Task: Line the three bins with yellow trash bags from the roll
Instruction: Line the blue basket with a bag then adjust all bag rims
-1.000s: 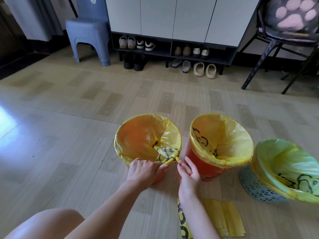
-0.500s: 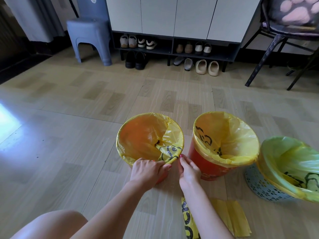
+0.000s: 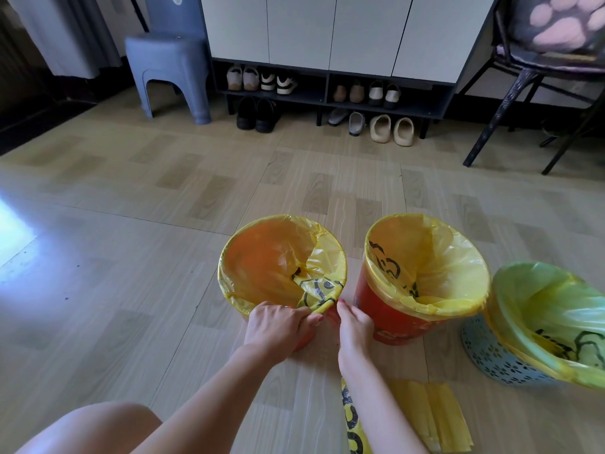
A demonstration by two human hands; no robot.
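Note:
Three bins stand in a row on the floor, each with a yellow bag over its rim. The left bin holds a yellow bag whose near edge is bunched. My left hand grips that bunched edge at the near rim. My right hand is beside it, fingers curled down at the same bunch of plastic. The middle red bin and the right pale-blue perforated bin are lined too. Folded yellow bags lie flat on the floor by my right forearm.
A grey plastic stool stands at the back left. A white cabinet with several pairs of shoes beneath runs along the back wall. A black chair is at the back right. My bare knee shows at the bottom left.
Both hands have slid down over the near rim of the left bin, pulling the bunched bag edge lower. The view has tilted up slightly.

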